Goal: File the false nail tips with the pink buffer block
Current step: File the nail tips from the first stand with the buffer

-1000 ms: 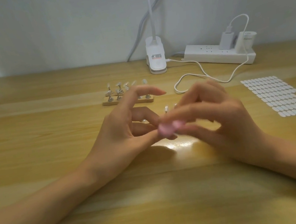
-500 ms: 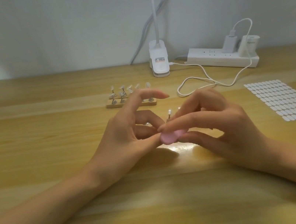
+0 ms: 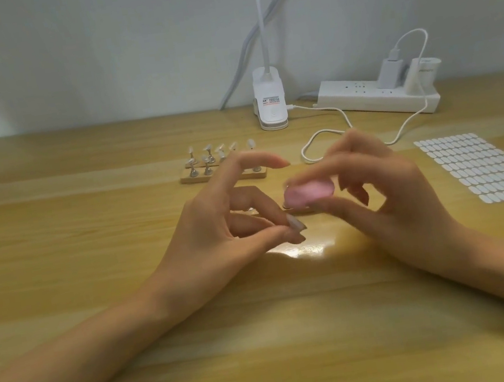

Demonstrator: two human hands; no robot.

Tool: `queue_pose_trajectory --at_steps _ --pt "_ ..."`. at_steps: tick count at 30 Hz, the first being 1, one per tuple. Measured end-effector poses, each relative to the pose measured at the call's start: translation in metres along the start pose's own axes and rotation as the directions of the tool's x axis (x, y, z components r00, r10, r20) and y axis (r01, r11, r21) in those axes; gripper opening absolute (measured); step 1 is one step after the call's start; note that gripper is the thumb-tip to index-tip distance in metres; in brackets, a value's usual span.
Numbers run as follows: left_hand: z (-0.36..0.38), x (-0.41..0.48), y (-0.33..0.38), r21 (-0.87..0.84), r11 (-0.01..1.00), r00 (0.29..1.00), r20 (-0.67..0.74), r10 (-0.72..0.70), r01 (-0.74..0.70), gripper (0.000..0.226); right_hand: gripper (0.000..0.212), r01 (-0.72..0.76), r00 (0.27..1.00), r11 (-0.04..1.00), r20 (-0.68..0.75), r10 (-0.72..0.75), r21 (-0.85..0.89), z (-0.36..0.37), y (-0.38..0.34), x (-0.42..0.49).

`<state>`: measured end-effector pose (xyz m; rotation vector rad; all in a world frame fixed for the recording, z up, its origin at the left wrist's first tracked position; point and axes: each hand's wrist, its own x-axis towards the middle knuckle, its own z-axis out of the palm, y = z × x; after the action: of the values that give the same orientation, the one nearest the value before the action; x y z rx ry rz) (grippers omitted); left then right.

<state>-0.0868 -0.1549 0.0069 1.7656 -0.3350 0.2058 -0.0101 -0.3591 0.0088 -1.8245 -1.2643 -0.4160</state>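
Though the label (image 3: 271, 101) on the lamp clip (image 3: 272, 115) is too blurred to read, the right hand (image 3: 387, 199) pinches the blurred pink buffer block (image 3: 309, 194), near the left hand (image 3: 217, 232) pinching a false nail tip (image 3: 296, 224).

The right hand (image 3: 388, 202) pinches the pink buffer block (image 3: 309, 193) while the left hand (image 3: 218, 239) pinches a false nail tip (image 3: 296, 224).

a nail-craft desk: wooden table (image 3: 83, 217), clip lamp (image 3: 271, 107), power strip (image 3: 358, 100) (charger (image 3: 391, 72) plugged in), nail-tip stands (image 3: 207, 168).

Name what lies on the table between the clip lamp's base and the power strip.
A thin white cable crosses that stretch, as the head view shows.
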Motion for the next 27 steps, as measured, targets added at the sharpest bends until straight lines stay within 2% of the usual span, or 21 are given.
queue_pose_trajectory --at_steps 2,5,9,11,14,17,21,24,27 --pt "-0.0005 0.0005 -0.0002 -0.018 1.0 1.0 -0.015 -0.008 0.008 0.057 0.025 -0.005 1.0 1.0 0.004 0.005 0.023 0.0003 -0.0016 0.0007" --pt "-0.0009 0.0016 0.0001 -0.011 1.0 1.0 -0.028 -0.006 0.006 0.055 0.03 0.074 0.993 0.997 0.089 -0.072 -0.014 0.0037 -0.003 -0.0011" --pt "0.0005 0.0001 0.0012 -0.03 1.0 1.0 -0.031 -0.001 0.0 0.054 0.02 0.054 0.998 0.993 0.027 -0.052 -0.102 0.0015 -0.0024 0.0009" --pt "0.0013 -0.0004 0.0024 -0.038 0.999 1.0 -0.027 -0.002 0.001 0.053 0.017 0.107 0.993 0.989 0.05 -0.102 -0.103 0.0027 -0.0038 -0.0001" --pt "0.0012 -0.0006 0.0018 -0.037 0.999 1.0 -0.017 0.008 -0.009 0.053 0.019 0.057 0.997 0.993 0.049 -0.052 -0.101 0.0017 -0.0038 0.0009" --pt "0.001 -0.0009 0.0004 -0.009 1.0 1.0 -0.007 0.021 -0.021 0.055 0.017 0.164 0.984 0.976 0.09 -0.152 -0.144 0.0031 -0.0039 -0.0009" --pt "0.0002 0.0001 -0.0001 -0.01 1.0 1.0 -0.018 0.017 -0.017 0.055 0.018 0.06 0.998 0.987 -0.016 -0.063 -0.148 0.0018 -0.0008 0.0009" --pt "0.0008 0.0001 0.0002 -0.005 1.0 1.0 -0.011 0.016 -0.016 0.053 0.018 0.151 0.988 0.974 0.032 -0.148 -0.169 0.0043 -0.0025 -0.0007" --pt "0.0009 0.0006 0.0011 -0.002 1.0 0.999 -0.025 0.027 -0.027 0.052 0.02 0.09 0.996 0.985 -0.012 -0.093 -0.147 0.0032 -0.003 0.0002"
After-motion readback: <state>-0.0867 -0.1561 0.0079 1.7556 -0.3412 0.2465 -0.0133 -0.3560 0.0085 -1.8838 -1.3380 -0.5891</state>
